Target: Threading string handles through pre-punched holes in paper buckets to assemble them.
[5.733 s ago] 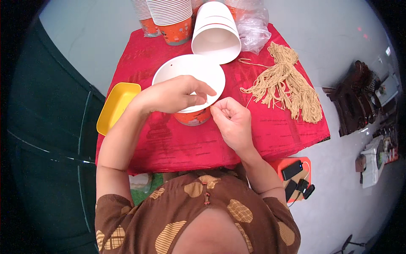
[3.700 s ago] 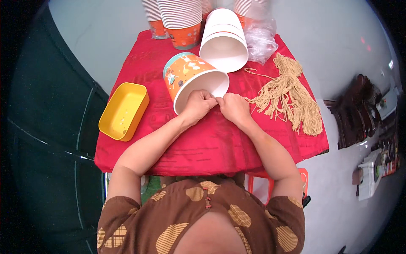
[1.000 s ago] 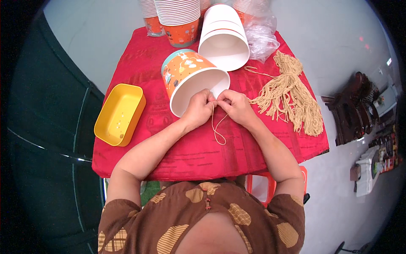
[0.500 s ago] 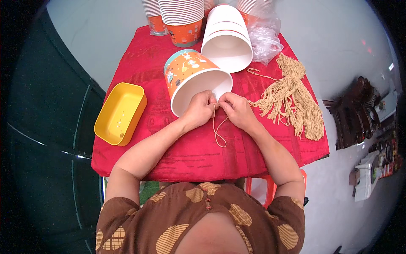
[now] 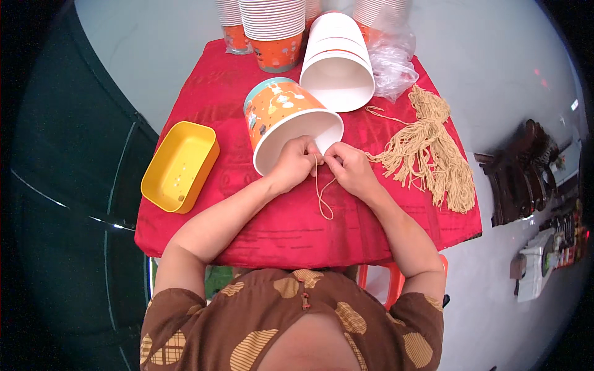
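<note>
Orange paper bucket [image 5: 291, 123], standing upright in the earliest frame, is now lying tipped on the red tablecloth [image 5: 278, 235], mouth toward the person. At its near rim, left hand [image 5: 296, 162] and right hand [image 5: 351, 167] are pinching a thin tan cord [image 5: 319, 195], fingertips close together; its loop is hanging below them. Tan yarn hank [image 5: 430, 157] is lying right; yellow tray [image 5: 179, 154] is sitting left; nested white buckets [image 5: 337, 68] are lying just beyond.
</note>
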Available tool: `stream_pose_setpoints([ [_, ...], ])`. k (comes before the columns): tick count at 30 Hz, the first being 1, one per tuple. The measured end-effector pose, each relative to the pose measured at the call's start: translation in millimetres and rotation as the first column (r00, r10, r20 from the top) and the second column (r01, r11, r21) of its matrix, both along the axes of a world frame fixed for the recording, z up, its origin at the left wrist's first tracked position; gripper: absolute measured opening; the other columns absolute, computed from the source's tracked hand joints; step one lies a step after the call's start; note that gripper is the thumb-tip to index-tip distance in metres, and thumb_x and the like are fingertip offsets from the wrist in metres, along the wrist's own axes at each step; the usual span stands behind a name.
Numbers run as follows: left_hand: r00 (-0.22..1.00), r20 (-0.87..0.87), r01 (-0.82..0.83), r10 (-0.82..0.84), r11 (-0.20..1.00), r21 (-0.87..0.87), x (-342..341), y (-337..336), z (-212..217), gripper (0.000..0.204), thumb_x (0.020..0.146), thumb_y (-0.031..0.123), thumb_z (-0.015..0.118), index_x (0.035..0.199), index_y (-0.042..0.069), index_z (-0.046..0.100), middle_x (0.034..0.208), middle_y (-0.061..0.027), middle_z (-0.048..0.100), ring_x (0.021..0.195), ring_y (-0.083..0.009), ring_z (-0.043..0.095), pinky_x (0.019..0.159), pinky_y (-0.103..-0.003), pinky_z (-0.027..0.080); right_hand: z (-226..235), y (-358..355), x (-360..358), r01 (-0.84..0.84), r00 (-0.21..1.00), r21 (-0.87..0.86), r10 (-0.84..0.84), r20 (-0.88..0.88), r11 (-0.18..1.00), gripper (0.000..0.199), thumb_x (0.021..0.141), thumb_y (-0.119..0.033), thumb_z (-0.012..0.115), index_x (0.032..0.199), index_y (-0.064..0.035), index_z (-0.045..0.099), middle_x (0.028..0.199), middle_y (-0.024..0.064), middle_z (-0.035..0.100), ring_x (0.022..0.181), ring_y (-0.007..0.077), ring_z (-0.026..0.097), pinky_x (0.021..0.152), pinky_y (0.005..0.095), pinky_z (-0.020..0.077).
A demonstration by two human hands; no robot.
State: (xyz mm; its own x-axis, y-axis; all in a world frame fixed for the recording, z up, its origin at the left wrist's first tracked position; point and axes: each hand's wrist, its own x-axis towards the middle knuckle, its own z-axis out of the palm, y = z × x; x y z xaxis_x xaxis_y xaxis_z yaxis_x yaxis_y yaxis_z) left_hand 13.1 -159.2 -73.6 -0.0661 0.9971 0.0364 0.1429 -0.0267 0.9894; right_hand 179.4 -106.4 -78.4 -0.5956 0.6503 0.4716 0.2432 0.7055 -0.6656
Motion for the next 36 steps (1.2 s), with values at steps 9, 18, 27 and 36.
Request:
stream_pose_setpoints([
  [9,0.989,0.148,0.019,0.001,0.991,-0.136,-2,1,3,0.008,0.087,0.002,0.060,0.080,0.002,0.056,0.063,-0.0062,0.056,0.044,-0.0088,0.043,0.038,-0.023,0.030,1,-1,1,0.027,1.000,-0.047,-0.027,0.010,0.999,0.007,0.080,-0.003,0.063,0.079,0.0028,0.061,0.076,0.0171,0.062,0.069,0.0329,0.063,0.062,0.0408,0.0496],
  [18,0.984,0.175,0.003,0.024,0.988,-0.153,-2,-1,1,0.007,0.083,-0.001,0.061,0.079,0.002,0.057,0.065,-0.0056,0.055,0.047,-0.0094,0.045,0.039,-0.023,0.032,2,-4,2,-0.009,1.000,-0.048,0.009,-0.007,0.999,0.007,0.079,-0.005,0.065,0.078,0.0020,0.063,0.075,0.0160,0.061,0.067,0.0309,0.063,0.060,0.0388,0.0490],
  [27,0.988,0.152,-0.023,0.036,0.996,-0.090,0,-4,4,0.010,0.076,-0.008,0.059,0.074,0.001,0.056,0.069,-0.0044,0.056,0.058,-0.0113,0.051,0.051,-0.025,0.042,6,-1,-3,0.023,0.998,-0.095,-0.028,-0.056,0.995,0.010,0.083,-0.008,0.064,0.086,0.0017,0.064,0.081,0.0159,0.063,0.073,0.0309,0.063,0.065,0.0386,0.0501],
  [36,0.980,-0.191,-0.011,0.052,0.977,0.214,0,0,-18,0.009,0.083,-0.006,0.058,0.085,0.002,0.055,0.075,-0.0012,0.056,0.063,-0.0090,0.050,0.055,-0.023,0.041,-16,4,-14,0.098,0.991,0.042,-0.093,-0.100,0.994,0.008,0.082,-0.005,0.061,0.088,-0.0020,0.066,0.082,0.0156,0.059,0.081,0.0341,0.060,0.071,0.0430,0.0487],
])
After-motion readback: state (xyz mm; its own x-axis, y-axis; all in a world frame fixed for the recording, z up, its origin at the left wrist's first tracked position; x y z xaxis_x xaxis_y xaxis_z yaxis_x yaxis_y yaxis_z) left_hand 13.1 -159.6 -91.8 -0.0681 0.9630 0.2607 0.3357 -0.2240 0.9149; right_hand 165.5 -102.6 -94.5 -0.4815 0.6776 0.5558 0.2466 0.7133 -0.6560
